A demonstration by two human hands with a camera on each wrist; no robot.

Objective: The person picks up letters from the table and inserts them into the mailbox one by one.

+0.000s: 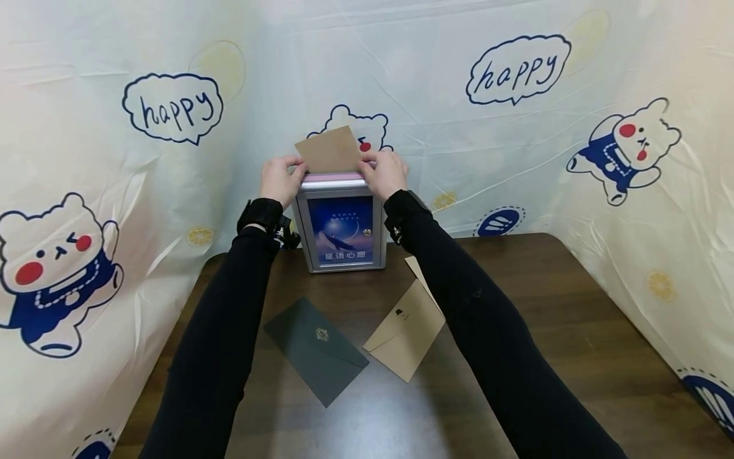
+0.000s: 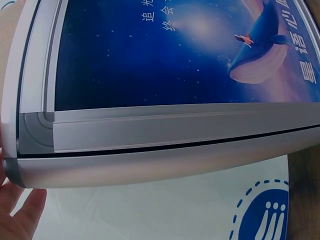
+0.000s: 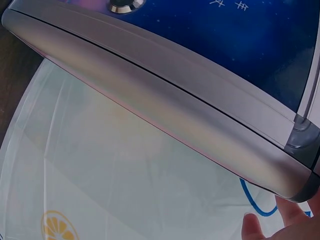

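A brown envelope (image 1: 329, 150) stands tilted at the top of a silver-framed box (image 1: 303, 229), its left side lower than its right. The box's front has a blue whale picture (image 1: 342, 231) and a small round lock (image 3: 126, 5). At the envelope's lower left edge, my left hand (image 1: 281, 178) pinches it by the box's top corner. My right hand (image 1: 385, 172) pinches its right edge above the opposite corner. The wrist views show only some fingertips of each hand, behind the box's corners; the envelope's lower edge is hidden.
On the brown wooden table (image 1: 516, 357) lie a dark green envelope (image 1: 315, 350) and a tan envelope (image 1: 406, 331). Another pale envelope (image 1: 421, 273) is partly covered by my right sleeve. A printed cloth (image 1: 436, 76) hangs close behind the box and along both sides.
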